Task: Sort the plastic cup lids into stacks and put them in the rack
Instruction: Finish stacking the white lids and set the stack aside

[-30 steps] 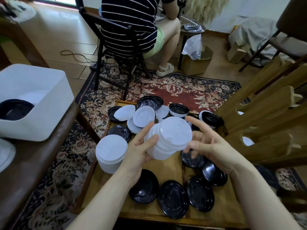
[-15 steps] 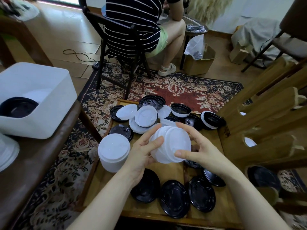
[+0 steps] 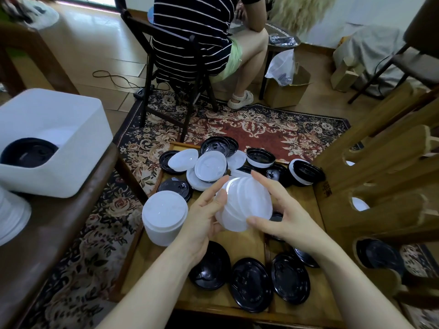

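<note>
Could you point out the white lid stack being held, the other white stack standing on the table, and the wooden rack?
Held stack [image 3: 247, 205]: head view, on its ribbed side between both hands.
Standing stack [image 3: 165, 216]: head view, on its flat top lid.
Rack [image 3: 389, 176]: head view, on a bare wooden rail at right.

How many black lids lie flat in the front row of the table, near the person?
3 fully visible: left, middle, right. A fourth shows partly behind the right forearm; more may be hidden.

Black lids [image 3: 249, 284] crowd the near tray [image 3: 244, 245]; wooden rack [image 3: 389, 186] walls the right.
</note>
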`<state>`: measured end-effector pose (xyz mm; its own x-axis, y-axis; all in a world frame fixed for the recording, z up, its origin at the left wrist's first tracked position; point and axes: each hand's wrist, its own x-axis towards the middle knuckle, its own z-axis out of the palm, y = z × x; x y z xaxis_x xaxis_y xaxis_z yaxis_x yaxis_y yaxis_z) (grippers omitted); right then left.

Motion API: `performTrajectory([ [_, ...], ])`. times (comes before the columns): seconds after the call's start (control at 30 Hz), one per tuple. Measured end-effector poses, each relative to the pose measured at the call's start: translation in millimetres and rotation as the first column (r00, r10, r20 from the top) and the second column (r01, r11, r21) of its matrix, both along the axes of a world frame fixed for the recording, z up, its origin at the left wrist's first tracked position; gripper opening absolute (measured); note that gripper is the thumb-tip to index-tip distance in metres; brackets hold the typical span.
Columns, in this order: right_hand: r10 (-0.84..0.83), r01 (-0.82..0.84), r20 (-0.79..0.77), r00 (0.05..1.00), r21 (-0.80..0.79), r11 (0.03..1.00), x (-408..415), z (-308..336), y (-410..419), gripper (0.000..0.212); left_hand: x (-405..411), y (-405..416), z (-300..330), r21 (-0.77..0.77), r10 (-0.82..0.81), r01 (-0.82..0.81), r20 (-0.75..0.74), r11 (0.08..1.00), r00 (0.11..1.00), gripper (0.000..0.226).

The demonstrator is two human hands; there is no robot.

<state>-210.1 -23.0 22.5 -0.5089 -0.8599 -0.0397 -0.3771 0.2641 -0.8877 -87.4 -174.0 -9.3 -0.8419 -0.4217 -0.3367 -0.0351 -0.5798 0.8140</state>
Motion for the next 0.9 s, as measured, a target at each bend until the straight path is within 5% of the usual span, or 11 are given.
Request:
performTrajectory([
  [0.33, -0.009, 0.009, -0.049, 0.999, 0.008, 1.000, 0, -6, -3, 0.080, 0, 2, 3, -0.123, -0.036, 0.040, 0.040, 0.992, 0.999, 0.030],
  [0.67, 0.003, 0.014, -0.220, 0.975, 0.074, 0.997, 4, -5, -5, 0.078, 3, 5, 7, -0.146, -0.073, 0.072, -0.004, 0.987, 0.997, 0.049],
  [0.9, -0.007, 0.007, -0.004, 1.000, 0.021, 1.000, 3, -4, -3, 0.075, 2, 5, 4, -0.136, -0.043, 0.044, 0.006, 0.990, 0.999, 0.049],
])
